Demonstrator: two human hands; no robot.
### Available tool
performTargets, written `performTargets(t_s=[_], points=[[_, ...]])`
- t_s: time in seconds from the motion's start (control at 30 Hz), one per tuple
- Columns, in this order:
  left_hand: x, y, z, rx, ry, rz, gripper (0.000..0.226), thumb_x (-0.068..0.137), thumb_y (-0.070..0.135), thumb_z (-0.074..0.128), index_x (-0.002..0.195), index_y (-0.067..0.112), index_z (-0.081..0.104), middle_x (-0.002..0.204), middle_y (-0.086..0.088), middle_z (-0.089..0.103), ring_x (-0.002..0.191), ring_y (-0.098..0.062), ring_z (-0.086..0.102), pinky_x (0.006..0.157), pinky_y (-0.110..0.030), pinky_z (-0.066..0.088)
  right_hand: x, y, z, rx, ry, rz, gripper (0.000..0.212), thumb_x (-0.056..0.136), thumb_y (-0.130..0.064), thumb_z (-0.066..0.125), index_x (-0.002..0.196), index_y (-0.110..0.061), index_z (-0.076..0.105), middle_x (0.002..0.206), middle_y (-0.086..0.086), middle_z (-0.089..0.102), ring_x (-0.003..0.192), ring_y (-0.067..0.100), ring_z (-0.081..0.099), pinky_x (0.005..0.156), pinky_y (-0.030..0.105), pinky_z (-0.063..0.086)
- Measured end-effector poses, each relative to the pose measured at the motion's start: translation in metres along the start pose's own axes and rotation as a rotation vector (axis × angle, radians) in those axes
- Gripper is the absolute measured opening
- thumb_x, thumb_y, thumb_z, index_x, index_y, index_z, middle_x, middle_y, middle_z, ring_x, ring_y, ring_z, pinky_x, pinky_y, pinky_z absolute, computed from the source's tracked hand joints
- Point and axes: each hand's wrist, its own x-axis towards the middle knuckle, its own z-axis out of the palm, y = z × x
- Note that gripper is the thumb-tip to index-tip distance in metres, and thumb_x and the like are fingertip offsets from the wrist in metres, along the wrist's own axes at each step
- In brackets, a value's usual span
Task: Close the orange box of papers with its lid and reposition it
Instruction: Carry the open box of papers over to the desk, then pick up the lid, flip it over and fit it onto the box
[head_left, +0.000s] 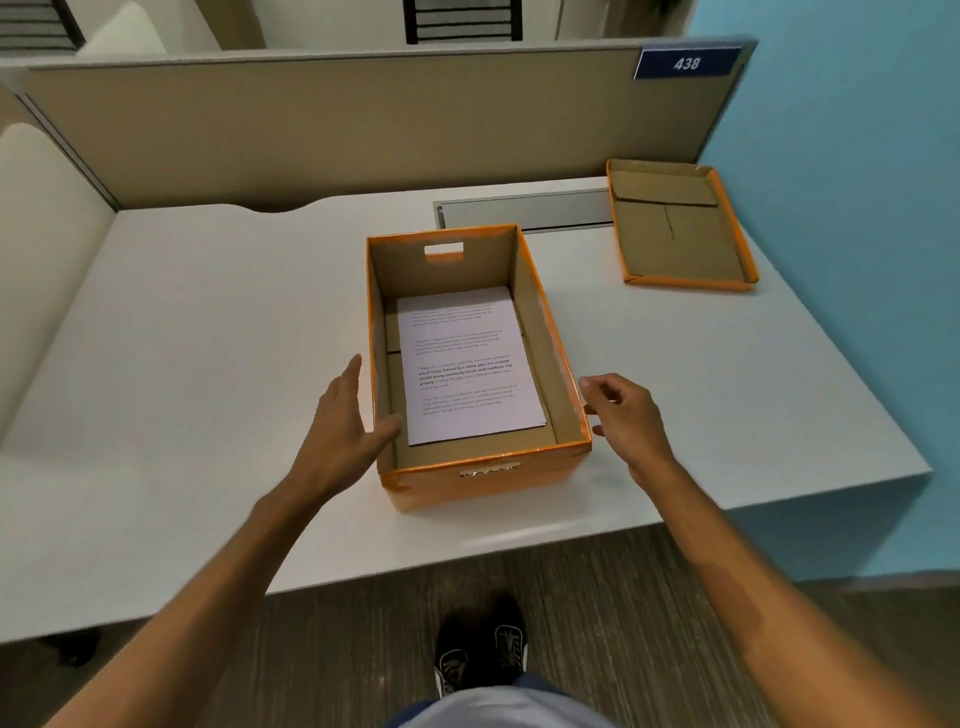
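Note:
An orange cardboard box (488, 483) stands open in the middle of the white desk, with printed papers (465, 364) lying flat on its bottom. Its orange lid (675, 223) lies upside down at the desk's far right, apart from the box. My left hand (343, 431) is at the box's left wall, fingers spread, thumb over the rim inside the box. My right hand (628, 415) hovers just off the box's right wall with fingers loosely curled and nothing in it.
The white desk (208, 364) is bounded by a beige partition (337, 130) at the back and a blue wall (857, 208) on the right. A grey cable tray cover (524, 208) sits behind the box. The desk's front edge is near my feet.

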Motion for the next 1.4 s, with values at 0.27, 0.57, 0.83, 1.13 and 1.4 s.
performTargets(t_s=[0.27,0.57,0.83,1.13,1.4], points=[[0.018,0.042,0.008,0.011,0.008,0.170,0.088,0.089,0.039,0.069,0.157,0.019,0.017,0.165,-0.006,0.023,0.149,-0.030,0.027,0.115,-0.050,0.030,0.002,-0.008,-0.025,-0.088,0.088,-0.087,0.016,0.094,-0.030,0.059,0.105,-0.021,0.067,0.099,-0.009,0.067,0.092,0.007,0.060,0.072,0.013,0.045],[0.049,0.116,0.056,0.007,-0.057,0.311,0.077,0.095,0.035,0.060,0.157,0.014,0.020,0.164,-0.007,0.026,0.149,-0.025,0.025,0.118,-0.042,0.024,0.049,-0.004,-0.071,-0.094,0.151,-0.109,0.020,0.093,-0.025,0.063,0.109,-0.016,0.068,0.105,-0.002,0.069,0.092,0.008,0.062,0.070,0.010,0.044],[0.118,0.211,0.122,-0.032,-0.072,0.368,0.075,0.095,0.035,0.060,0.156,0.015,0.022,0.164,-0.008,0.023,0.148,-0.028,0.030,0.117,-0.046,0.032,0.139,0.021,-0.137,-0.169,0.141,-0.128,0.021,0.093,-0.023,0.063,0.113,-0.016,0.066,0.111,0.000,0.067,0.093,0.009,0.061,0.068,0.008,0.041],[0.217,0.289,0.216,-0.014,-0.135,0.227,0.075,0.095,0.031,0.059,0.157,0.013,0.020,0.163,-0.009,0.026,0.143,-0.029,0.037,0.114,-0.044,0.037,0.252,0.061,-0.213,-0.207,0.118,-0.078,0.019,0.092,-0.021,0.063,0.110,-0.016,0.067,0.110,0.001,0.068,0.094,0.013,0.062,0.079,0.024,0.047],[0.296,0.317,0.276,-0.104,-0.234,-0.092,0.079,0.091,0.035,0.067,0.153,0.010,0.026,0.159,-0.015,0.035,0.140,-0.034,0.041,0.111,-0.049,0.040,0.337,0.095,-0.241,-0.311,0.126,-0.015,0.028,0.091,-0.016,0.062,0.119,-0.010,0.063,0.122,0.011,0.062,0.109,0.026,0.059,0.088,0.037,0.050]])
